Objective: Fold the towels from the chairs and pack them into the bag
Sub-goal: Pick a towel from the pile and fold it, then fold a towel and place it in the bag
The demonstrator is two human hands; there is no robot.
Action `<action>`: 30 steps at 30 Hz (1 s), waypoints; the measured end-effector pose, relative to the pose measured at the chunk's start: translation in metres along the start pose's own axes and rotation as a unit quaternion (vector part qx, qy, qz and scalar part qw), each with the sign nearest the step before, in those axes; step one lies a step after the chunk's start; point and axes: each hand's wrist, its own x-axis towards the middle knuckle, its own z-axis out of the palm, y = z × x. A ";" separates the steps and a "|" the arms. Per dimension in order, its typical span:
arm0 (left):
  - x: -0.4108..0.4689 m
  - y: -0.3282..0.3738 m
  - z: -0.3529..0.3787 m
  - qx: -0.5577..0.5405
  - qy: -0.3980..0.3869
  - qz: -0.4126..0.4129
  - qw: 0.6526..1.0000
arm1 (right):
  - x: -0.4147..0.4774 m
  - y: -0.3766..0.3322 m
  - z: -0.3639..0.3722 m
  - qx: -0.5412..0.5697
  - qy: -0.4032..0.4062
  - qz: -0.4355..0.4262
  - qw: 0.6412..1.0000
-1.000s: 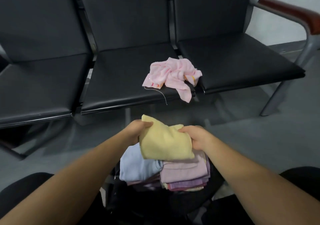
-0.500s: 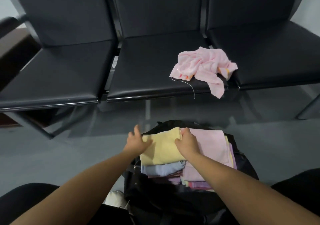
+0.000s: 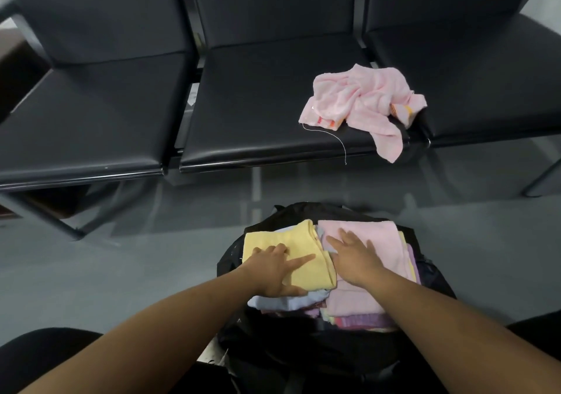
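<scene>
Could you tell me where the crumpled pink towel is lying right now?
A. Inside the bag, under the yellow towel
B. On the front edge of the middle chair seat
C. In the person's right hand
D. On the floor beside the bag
B: the crumpled pink towel lies on the middle chair seat, one corner hanging over its front edge, while both hands rest on the folded towels in the bag.

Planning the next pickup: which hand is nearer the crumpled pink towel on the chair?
Right. The right hand lies flat on the folded pink towel in the bag, below the crumpled pink towel; the left hand presses the yellow towel, farther left.
</scene>
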 end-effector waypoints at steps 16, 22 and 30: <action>0.051 0.013 0.026 -0.128 -0.028 -0.064 0.989 | -0.014 0.038 0.017 -0.054 -0.028 -0.087 0.994; 0.053 0.025 -0.003 -0.129 -0.060 -0.080 0.987 | -0.015 0.030 0.004 0.009 -0.013 -0.056 0.998; 0.022 0.005 -0.139 -0.181 0.179 -0.026 0.967 | -0.010 0.002 -0.137 0.166 0.223 -0.046 0.959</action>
